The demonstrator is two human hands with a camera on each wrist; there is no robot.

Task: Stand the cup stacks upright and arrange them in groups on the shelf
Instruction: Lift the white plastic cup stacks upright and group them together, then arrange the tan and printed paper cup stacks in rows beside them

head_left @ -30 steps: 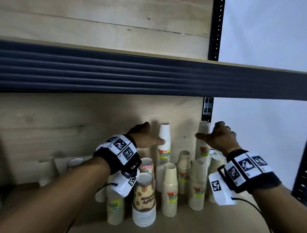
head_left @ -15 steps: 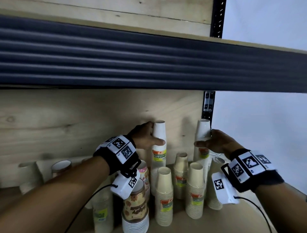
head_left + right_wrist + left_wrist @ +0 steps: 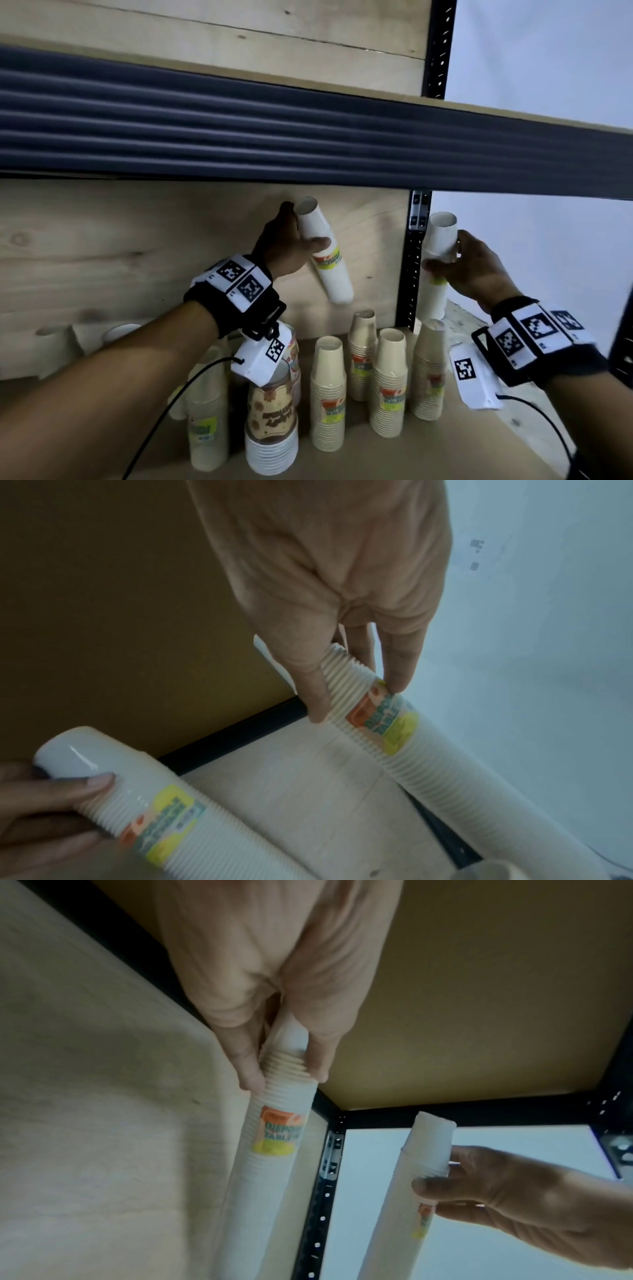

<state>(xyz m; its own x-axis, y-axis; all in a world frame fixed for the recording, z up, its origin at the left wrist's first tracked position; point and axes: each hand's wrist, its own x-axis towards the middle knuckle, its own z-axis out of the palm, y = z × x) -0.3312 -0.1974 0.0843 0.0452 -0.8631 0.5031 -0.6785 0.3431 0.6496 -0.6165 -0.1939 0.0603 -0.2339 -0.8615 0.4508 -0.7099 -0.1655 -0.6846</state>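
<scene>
We pinch a white cup stack (image 3: 323,253) in our left hand (image 3: 286,245), tilted above the beige stacks (image 3: 327,394), while our right hand (image 3: 469,267) grips another stack (image 3: 436,260) upright.

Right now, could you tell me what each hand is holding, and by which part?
Left hand grips a tilted white cup stack near its upper end; right hand grips another white cup stack near its top.

Upright cup stacks (image 3: 327,394) crowd the shelf floor (image 3: 445,452) beneath both hands, leaving only narrow gaps between them. Bare shelf floor lies open in front at the right. The upper shelf edge (image 3: 308,137) caps the room overhead; the black post (image 3: 412,274) stands between the raised stacks.
</scene>
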